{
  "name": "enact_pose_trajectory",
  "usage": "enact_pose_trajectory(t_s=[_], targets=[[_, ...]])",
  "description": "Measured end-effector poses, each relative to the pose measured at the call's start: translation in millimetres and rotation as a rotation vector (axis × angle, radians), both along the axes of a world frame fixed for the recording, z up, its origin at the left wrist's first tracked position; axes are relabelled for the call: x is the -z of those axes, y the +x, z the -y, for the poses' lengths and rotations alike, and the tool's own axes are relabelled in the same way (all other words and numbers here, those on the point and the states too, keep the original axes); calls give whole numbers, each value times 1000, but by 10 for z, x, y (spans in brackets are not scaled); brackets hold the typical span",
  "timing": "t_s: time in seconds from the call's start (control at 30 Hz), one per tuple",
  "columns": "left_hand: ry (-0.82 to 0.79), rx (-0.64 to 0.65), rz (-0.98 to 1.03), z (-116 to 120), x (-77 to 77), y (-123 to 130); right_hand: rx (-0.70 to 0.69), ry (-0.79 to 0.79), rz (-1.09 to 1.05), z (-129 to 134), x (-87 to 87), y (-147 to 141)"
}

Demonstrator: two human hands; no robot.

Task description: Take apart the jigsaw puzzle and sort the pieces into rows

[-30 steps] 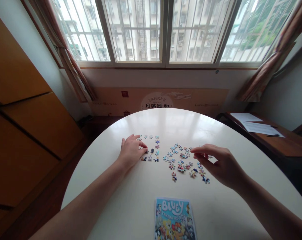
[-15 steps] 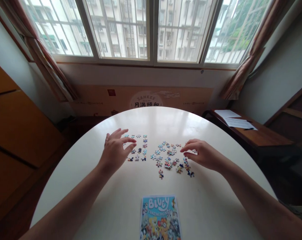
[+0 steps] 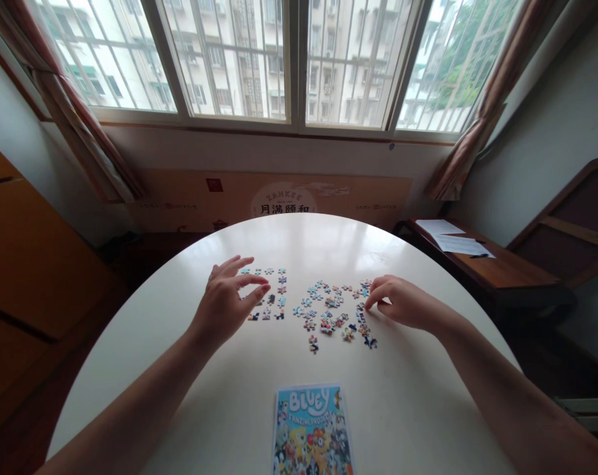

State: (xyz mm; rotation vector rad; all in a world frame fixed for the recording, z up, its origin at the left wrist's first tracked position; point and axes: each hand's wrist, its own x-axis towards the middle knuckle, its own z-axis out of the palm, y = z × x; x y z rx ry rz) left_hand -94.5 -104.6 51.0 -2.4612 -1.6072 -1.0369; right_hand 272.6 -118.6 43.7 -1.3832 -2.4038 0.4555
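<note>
My left hand [image 3: 229, 293] hovers at the left of spaced-out rows of jigsaw pieces [image 3: 281, 280], partly covering them. Its thumb and index tips come close together without a visible piece between them, and the other fingers are stretched out. To the right lies a loose cluster of jigsaw pieces [image 3: 327, 323]. At that cluster's right edge, my right hand [image 3: 400, 302] points its index finger down onto or just beside some pieces [image 3: 362, 315]. Its thumb is apart from the index finger, and no piece shows in its grasp.
A Bluey picture card [image 3: 312, 429] lies near me on the white round table [image 3: 219, 396]. Beyond the table's right edge stands a wooden side table [image 3: 501, 270] with paper sheets [image 3: 459, 245] and pens. A barred window [image 3: 293, 66] is ahead.
My right hand has shifted its index finger down and inward to the pieces at the cluster's right edge. My left hand stays nearly still, and the whole view has moved slightly.
</note>
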Motion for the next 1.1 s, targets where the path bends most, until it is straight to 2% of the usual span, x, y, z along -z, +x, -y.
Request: enact_pose_trajectory(t_s=[0.07, 0.23, 0.33, 0.6, 0.77, 1.1], targets=[[-1, -3, 4, 1, -4, -2, 5, 3, -13, 5, -5, -3], [-4, -10, 11, 3, -14, 0, -136, -95, -58, 42, -12, -36], [-5, -13, 11, -2, -10, 1, -164, -99, -64, 57, -13, -71], [13, -12, 5, -7, -8, -4, -65, -30, -36, 44, -51, -22], [15, -20, -8, -11, 3, -16, 52, 69, -40, 14, -37, 80], [16, -20, -3, -18, 2, -10, 63, -46, -4, -22, 5, 111]])
